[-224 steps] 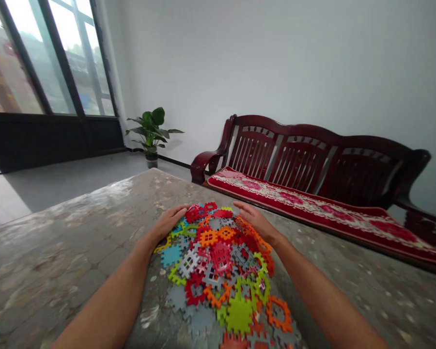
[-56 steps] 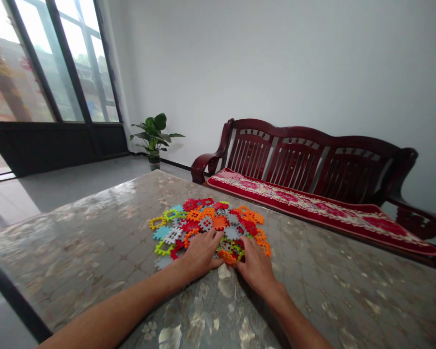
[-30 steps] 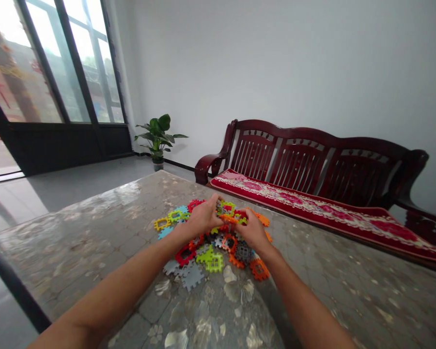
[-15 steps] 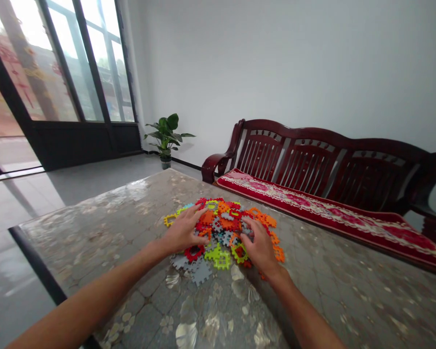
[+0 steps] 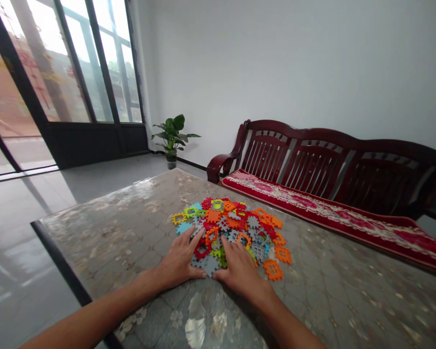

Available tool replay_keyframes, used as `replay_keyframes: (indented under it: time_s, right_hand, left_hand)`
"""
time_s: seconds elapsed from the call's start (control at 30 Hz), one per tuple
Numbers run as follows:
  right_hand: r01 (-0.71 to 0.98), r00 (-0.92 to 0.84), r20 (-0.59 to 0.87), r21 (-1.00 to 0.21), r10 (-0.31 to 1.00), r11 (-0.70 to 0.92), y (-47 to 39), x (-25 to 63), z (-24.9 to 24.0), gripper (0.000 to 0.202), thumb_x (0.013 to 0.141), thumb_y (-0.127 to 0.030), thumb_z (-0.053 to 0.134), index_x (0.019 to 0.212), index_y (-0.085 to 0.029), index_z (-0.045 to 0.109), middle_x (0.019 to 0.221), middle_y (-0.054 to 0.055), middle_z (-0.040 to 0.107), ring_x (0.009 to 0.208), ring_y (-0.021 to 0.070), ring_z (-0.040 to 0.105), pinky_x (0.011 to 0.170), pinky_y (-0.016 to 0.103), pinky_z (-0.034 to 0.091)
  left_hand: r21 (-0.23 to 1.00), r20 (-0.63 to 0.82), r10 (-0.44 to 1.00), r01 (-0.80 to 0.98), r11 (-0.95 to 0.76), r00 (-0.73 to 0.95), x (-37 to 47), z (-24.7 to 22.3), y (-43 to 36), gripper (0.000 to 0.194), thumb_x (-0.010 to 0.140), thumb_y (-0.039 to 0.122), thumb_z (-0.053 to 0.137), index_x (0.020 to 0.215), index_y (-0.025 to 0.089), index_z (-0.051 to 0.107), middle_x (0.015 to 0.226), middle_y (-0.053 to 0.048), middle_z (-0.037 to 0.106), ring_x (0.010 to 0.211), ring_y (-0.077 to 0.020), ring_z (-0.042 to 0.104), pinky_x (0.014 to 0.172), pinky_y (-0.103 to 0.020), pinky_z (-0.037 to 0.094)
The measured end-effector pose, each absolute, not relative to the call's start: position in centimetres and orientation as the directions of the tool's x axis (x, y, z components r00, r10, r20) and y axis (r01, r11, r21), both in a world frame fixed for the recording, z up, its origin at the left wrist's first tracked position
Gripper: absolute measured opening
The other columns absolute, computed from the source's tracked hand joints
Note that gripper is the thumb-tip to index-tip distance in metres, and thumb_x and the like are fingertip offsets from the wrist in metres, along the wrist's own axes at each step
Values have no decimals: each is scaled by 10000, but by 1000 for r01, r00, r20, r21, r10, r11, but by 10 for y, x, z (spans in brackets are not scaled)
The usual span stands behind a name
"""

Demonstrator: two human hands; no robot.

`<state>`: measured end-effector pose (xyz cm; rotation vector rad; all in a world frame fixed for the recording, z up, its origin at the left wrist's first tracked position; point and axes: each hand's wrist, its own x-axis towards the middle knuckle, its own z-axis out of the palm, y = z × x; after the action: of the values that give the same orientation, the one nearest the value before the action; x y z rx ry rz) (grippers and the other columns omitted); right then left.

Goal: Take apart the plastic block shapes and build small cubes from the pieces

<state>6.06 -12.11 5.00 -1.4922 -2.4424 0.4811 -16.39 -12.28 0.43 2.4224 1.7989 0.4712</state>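
A heap of interlocking plastic pieces (image 5: pixel 234 223) in red, orange, grey, green, yellow and blue lies on the patterned tabletop (image 5: pixel 138 242). At the heap's near left edge rests my left hand (image 5: pixel 179 257), fingers spread and touching pieces. My right hand (image 5: pixel 240 266) lies over the near middle of the heap, its fingers stretched forward. Between the two thumbs a grey piece (image 5: pixel 208 264) shows. Two orange pieces sit apart at the right, one (image 5: pixel 273 270) nearer and one (image 5: pixel 282 254) farther. What lies under my palms is hidden.
Behind the table stands a dark red wooden bench (image 5: pixel 305 160) with a red floral cushion (image 5: pixel 312 203). A potted plant (image 5: pixel 171 138) is on the floor by the wall, and glass doors (image 5: pixel 83 68) are at the left.
Both hands have come back toward the near edge of the heap and closer together. Pieces there have shifted, and the view has turned slightly left.
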Motion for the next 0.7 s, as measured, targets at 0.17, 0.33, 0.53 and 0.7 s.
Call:
replay_keyframes:
  time_s: [0.17,0.33,0.53,0.7]
  right_hand:
    - [821,-415,-12,-435,910,369,-109,49,49,855,701,-286,667,1482,-111,368,1361,168,537,1289,325,439,1067,401,355]
    - [851,-342,-46,-440,939,288,-96,44,45,890,644,-284,689,1460,-127,370,1300,174,551,1236,332,491,1007,414,396]
    - [843,-331,-43,-462,943,276,-88,45,40,607,612,-301,693,1198,-183,582,1119,128,622,1070,310,592,878,378,444]
    - [726,-327,43,-628,944,280,-84,50,32,517,594,-235,684,1108,-209,634,1072,88,653,1038,288,600,850,354,457]
  left_hand:
    - [262,257,908,881,-394,330,-166,-4,-118,1200,581,741,728,1556,243,236,1575,-220,271,1410,-411,310,1109,-557,313]
    - [216,304,879,872,-439,368,-169,-5,-113,1131,596,762,701,1533,266,306,1525,-195,362,1350,-391,380,1089,-552,334]
    - [55,388,790,844,-533,474,-171,-3,-111,1006,653,781,623,1487,261,406,1464,-172,463,1242,-343,488,1043,-488,409]
    - [-119,355,755,827,-549,552,-171,4,-114,923,728,720,590,1491,240,395,1454,-175,498,1226,-318,544,1014,-431,450]
